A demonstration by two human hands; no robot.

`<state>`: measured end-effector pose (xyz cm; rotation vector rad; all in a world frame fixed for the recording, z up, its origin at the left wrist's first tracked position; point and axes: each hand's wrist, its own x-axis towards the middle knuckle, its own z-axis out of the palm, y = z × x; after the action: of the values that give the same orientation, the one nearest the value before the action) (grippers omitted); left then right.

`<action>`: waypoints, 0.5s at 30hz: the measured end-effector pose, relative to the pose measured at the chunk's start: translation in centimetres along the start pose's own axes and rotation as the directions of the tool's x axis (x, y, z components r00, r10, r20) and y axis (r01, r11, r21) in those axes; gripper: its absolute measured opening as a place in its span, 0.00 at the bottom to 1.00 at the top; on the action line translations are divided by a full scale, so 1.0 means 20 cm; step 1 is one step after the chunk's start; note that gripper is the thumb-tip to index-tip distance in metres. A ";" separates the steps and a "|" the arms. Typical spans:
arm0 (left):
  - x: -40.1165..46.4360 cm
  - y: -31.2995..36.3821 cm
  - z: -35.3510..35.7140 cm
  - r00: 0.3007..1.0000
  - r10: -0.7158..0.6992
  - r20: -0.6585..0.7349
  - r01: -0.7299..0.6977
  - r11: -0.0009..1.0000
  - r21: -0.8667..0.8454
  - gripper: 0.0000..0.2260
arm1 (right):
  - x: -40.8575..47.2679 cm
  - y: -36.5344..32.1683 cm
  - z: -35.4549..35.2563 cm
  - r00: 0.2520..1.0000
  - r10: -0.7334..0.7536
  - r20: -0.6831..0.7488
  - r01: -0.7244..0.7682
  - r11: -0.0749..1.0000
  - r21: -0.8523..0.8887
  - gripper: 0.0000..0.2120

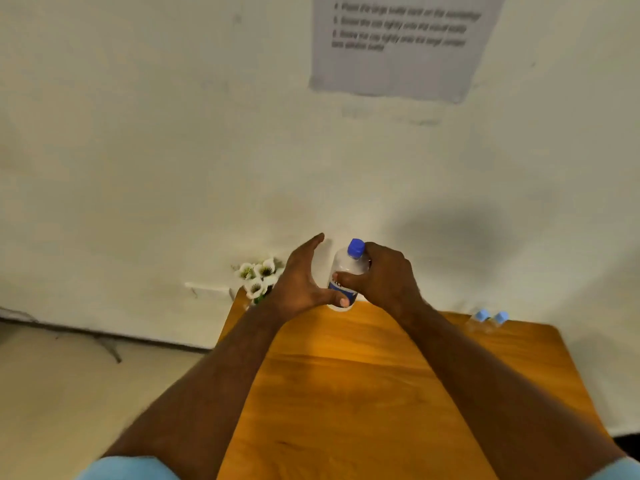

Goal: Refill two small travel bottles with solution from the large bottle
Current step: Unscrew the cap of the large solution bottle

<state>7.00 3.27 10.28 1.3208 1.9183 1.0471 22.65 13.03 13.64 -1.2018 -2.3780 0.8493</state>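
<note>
Blur softens everything, so the print on the wall sheet [398,43] can't be read. Your right hand [388,275] hides part of the large bottle [346,271], fingers wrapped round its shoulder below the blue cap [356,247]; it stands at the table's [346,375] far edge. Your left hand [301,282] is spread open beside it, thumb tip near the base (contact unclear). Two small travel bottles [488,320] sit well apart to the right, by flowers [258,275] opposite.

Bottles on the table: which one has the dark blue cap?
The large bottle at the table's far edge, gripped by the right hand. The two small travel bottles at the far right corner have light blue caps.
</note>
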 end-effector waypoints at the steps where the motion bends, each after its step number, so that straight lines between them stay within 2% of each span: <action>1: 0.01 0.09 0.01 1.000 0.022 -0.001 -0.022 0.999 -0.037 0.57 | -0.01 -0.04 -0.11 1.000 -0.021 -0.010 0.021 1.000 -0.021 0.28; 6: 0.07 0.61 0.00 0.987 0.162 -0.012 -0.162 0.979 -0.123 0.60 | -0.10 -0.27 -0.68 0.991 -0.098 -0.094 0.088 0.990 -0.108 0.24; 9: 0.03 0.96 -0.03 0.971 0.236 -0.023 -0.234 0.933 -0.273 0.55 | -0.19 -0.41 -1.00 0.978 -0.143 -0.152 0.122 0.983 -0.140 0.24; 12: -0.01 1.24 -0.04 0.944 0.331 -0.004 -0.309 0.876 -0.370 0.56 | -0.28 -0.53 -1.28 0.967 -0.182 -0.180 0.157 0.977 -0.144 0.24; 15: -0.06 1.51 -0.05 0.905 0.424 -0.037 -0.404 0.831 -0.383 0.46 | -0.37 -0.60 -1.51 0.958 -0.202 -0.205 0.186 0.978 -0.095 0.26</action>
<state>21.29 7.88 36.54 1.5408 1.3148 1.4968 36.01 12.23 44.18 -1.0089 -2.3201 0.5438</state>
